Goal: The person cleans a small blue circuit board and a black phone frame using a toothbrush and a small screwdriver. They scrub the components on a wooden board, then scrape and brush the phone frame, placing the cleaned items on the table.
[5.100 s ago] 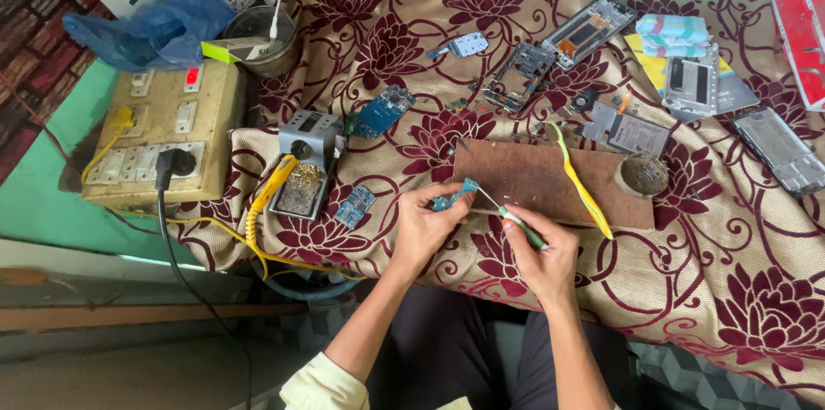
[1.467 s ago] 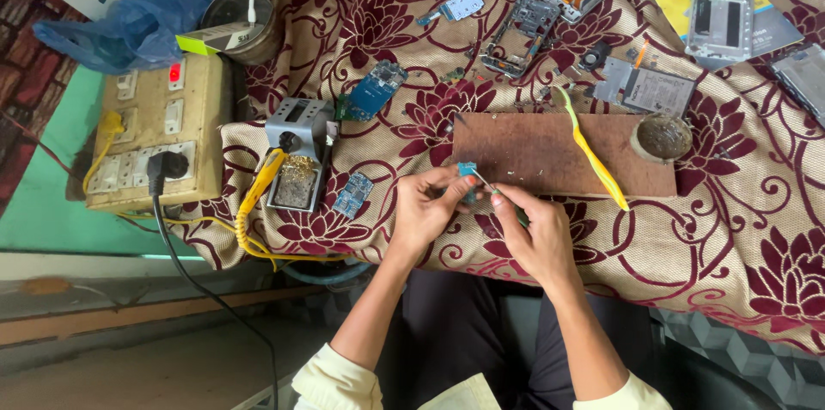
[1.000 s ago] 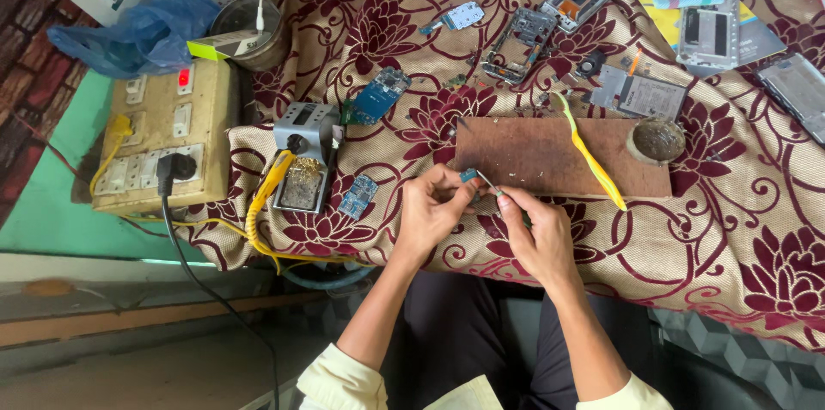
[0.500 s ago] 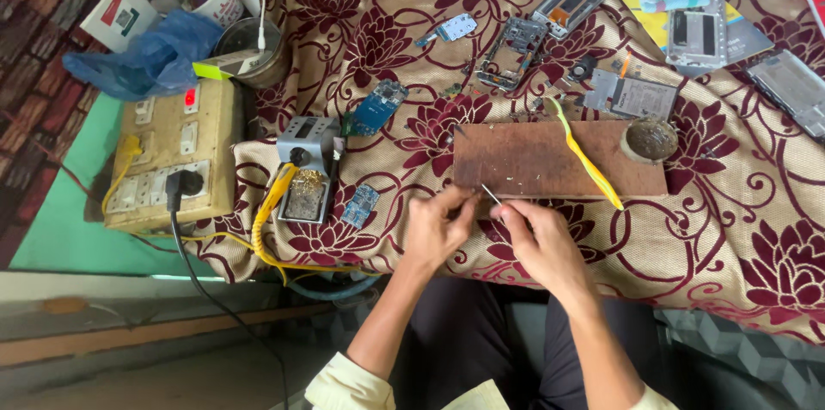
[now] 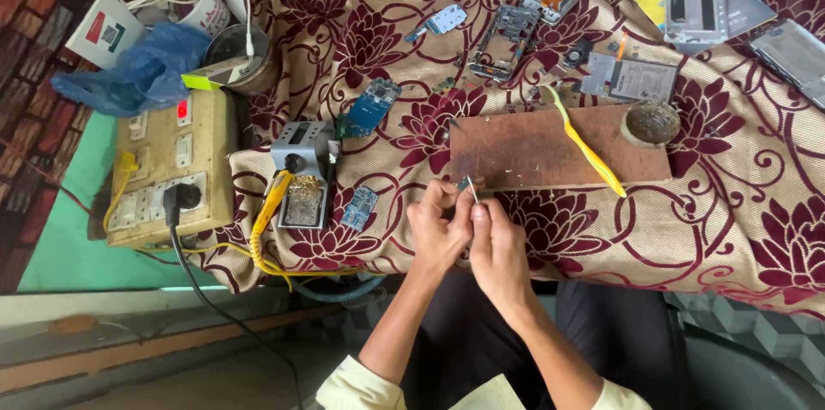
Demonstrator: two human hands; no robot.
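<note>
Left hand (image 5: 436, 229) and right hand (image 5: 497, 242) are pressed together at the table edge, fingertips jointly pinching a small blue circuit piece (image 5: 465, 183) and a thin metal probe (image 5: 473, 192), just below the wooden board (image 5: 533, 152). A round dish (image 5: 651, 121) on the board holds dark residue. The soldering stand (image 5: 302, 171) tray holds brass wool.

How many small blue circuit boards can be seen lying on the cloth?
3: one blue circuit board right of the soldering stand, one below it, one farther up. Others may be hidden.
</note>
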